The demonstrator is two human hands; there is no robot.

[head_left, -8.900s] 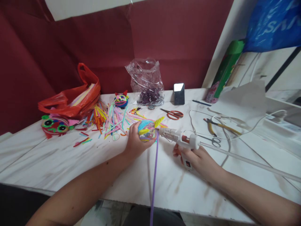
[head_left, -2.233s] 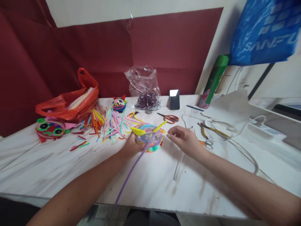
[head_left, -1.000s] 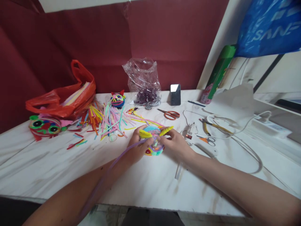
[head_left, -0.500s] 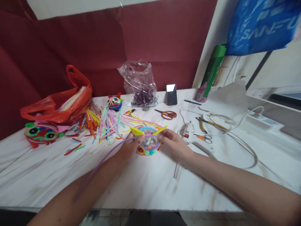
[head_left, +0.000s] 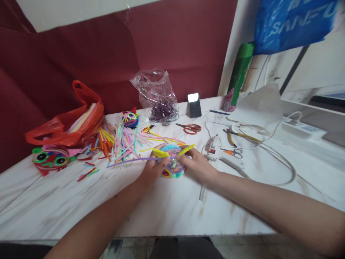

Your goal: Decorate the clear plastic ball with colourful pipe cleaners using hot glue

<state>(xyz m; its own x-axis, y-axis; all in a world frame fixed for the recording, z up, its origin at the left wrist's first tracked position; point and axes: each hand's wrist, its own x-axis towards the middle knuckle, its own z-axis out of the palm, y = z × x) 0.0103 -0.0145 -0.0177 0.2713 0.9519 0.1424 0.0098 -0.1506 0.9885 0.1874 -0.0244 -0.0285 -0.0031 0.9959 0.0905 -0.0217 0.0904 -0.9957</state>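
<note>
Between my hands is a round pipe-cleaner animal head (head_left: 175,166) with coloured coils, a red eye and two yellow ears, resting on or just above the table. My left hand (head_left: 156,168) grips its left side, thumb pressed near the left yellow ear (head_left: 160,153). My right hand (head_left: 196,162) holds the other side, thumb by the right yellow ear (head_left: 187,149). A purple pipe cleaner (head_left: 129,161) runs across the top of the head under my thumbs, its long free end pointing left. My fingertips behind the head are partly hidden.
Loose pipe cleaners (head_left: 126,144), a red plastic bag (head_left: 88,118) and a finished striped animal head (head_left: 51,158) lie left. Red-handled scissors (head_left: 192,128) and a phone (head_left: 194,105) are behind. A hot glue gun (head_left: 214,146), pliers (head_left: 231,138) and cables lie right.
The purple pipe cleaner's free end has swung up from over my left forearm to point left across the table. Both thumbs have moved inward over the head. The camera view has shifted slightly.
</note>
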